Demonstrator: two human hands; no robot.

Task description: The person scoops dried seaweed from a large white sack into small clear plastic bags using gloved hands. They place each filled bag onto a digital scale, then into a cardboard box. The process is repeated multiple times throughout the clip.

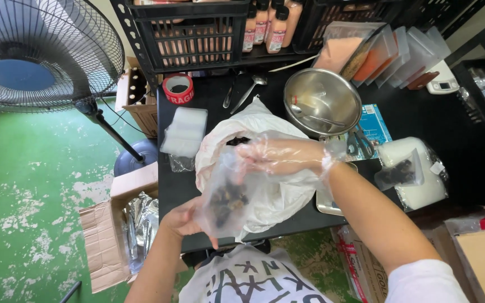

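Holding a small clear bag (225,196) with dark chunky contents above the desk's (422,118) near edge, at 6 o'clock of the big white bag (254,126). Left hand (183,220) bare, fingers clamped on the small bag's lower left side from underneath. Right hand (279,156) in a thin plastic glove, fingers together at the small bag's mouth, possibly pinching some dark pieces; can't tell for sure through the film.

Risks as I read them:
- Small bag hangs past the desk edge. If the left grip slips on the slick film, contents drop to the green floor (40,185) or into the open cardboard box (113,235) at 8 o'clock.
- Loose glove can snag on the bag mouth and drag pieces out.
- White bag sits open and slumped; a nudge from the right forearm could tip it toward the edge.
- Steel bowl (322,102) with a spoon at 1 o'clock and a scissors (361,143) at 3 o'clock are close to the right wrist; a wide pull-back could knock them.
- Fan (29,56) at 10 o'clock, if it's running, could flutter the stack of empty bags (185,132).
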